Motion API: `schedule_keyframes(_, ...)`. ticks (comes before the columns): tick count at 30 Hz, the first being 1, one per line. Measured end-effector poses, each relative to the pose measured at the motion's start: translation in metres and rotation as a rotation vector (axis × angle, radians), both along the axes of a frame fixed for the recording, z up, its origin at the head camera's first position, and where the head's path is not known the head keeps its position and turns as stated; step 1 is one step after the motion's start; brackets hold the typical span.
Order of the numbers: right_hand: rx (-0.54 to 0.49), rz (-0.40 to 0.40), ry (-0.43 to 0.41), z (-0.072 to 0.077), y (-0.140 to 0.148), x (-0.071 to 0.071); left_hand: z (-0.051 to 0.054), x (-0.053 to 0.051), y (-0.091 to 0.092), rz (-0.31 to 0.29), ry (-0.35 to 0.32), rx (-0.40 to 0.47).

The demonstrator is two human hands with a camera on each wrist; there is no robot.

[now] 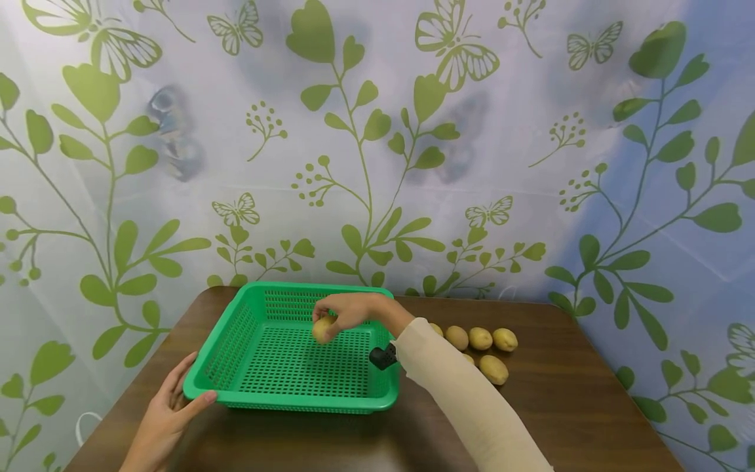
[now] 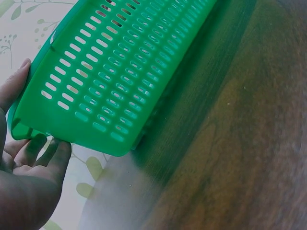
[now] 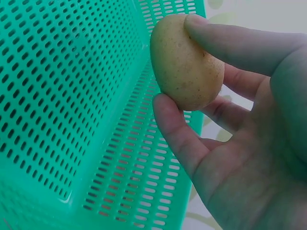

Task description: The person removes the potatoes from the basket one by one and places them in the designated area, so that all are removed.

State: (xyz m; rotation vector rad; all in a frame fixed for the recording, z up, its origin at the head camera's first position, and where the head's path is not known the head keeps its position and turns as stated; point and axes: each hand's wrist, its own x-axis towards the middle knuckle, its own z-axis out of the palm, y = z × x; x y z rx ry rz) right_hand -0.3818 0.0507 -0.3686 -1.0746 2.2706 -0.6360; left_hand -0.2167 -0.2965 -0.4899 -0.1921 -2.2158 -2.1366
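A potato (image 3: 187, 62) is pinched between the thumb and fingers of my right hand (image 1: 349, 311), which is over the inside of a green plastic basket (image 1: 289, 401). No other potato shows on the basket's slotted floor. At the basket's near left corner, my left hand (image 1: 168, 410) grips the rim, the thumb on one side and the fingers curled under it in the left wrist view. Several potatoes (image 1: 493, 370) lie on the table right of the basket, some partly hidden behind my right sleeve.
The brown wooden table (image 1: 566, 393) stands against a curtain (image 1: 377, 131) printed with green leaves and butterflies. A black device (image 1: 383, 356) is worn at my right wrist. At the lower left a white cord (image 1: 82, 423) shows beside the table.
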Motion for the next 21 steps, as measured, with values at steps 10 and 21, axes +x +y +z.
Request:
schedule_keyframes(10,-0.021,-0.042,-0.009,-0.005,0.019,0.001,-0.003,-0.004,-0.002,-0.020,0.036,0.012)
schedule_keyframes(21,-0.039,-0.093,0.002,-0.004,0.043,-0.001,-0.004,-0.005,-0.001,-0.037,0.077,0.043)
